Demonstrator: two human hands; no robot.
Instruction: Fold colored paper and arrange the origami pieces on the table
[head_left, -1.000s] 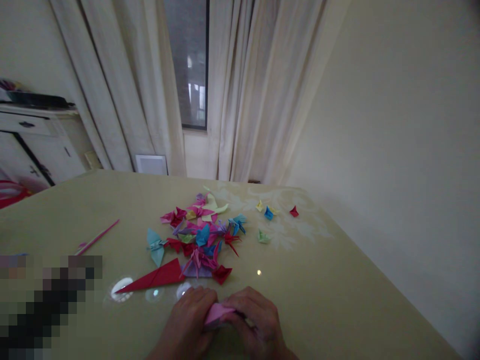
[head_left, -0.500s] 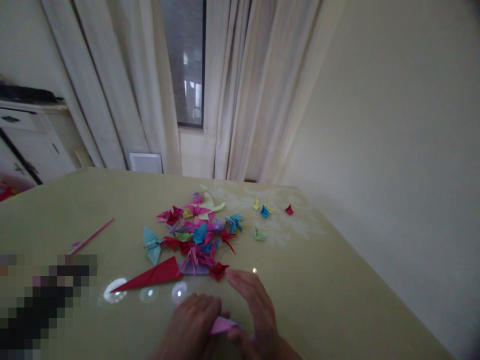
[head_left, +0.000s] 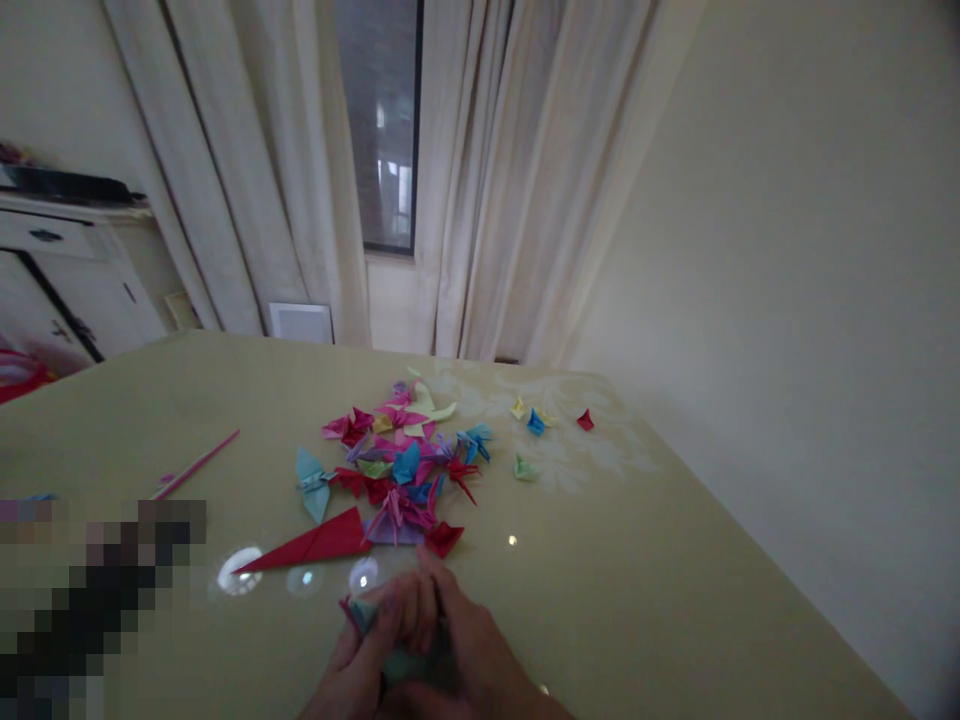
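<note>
My left hand (head_left: 367,645) is closed round a folded sheet of origami paper (head_left: 361,614); a pink edge and a pale blue-green face stick out past its fingers. Against it, my right hand (head_left: 469,635) curls in with bent fingers, gripping the same paper, most of which both hands hide. Just beyond lie a red folded paper piece (head_left: 444,539) and a long, pointed red paper (head_left: 311,545). Behind these is a heap of folded paper cranes (head_left: 397,460) in pink, red, blue, purple and green.
Small folded pieces, among them a blue one (head_left: 535,421), a red one (head_left: 585,420) and a green one (head_left: 524,468), lie right of the heap. A thin pink strip (head_left: 202,460) is at left, near a blurred-out patch. Curtains (head_left: 525,200) hang behind the table (head_left: 637,560).
My right hand has moved left and closed in on my left hand. The paper has turned, now showing a blue-green face at the left. The view has shifted slightly.
</note>
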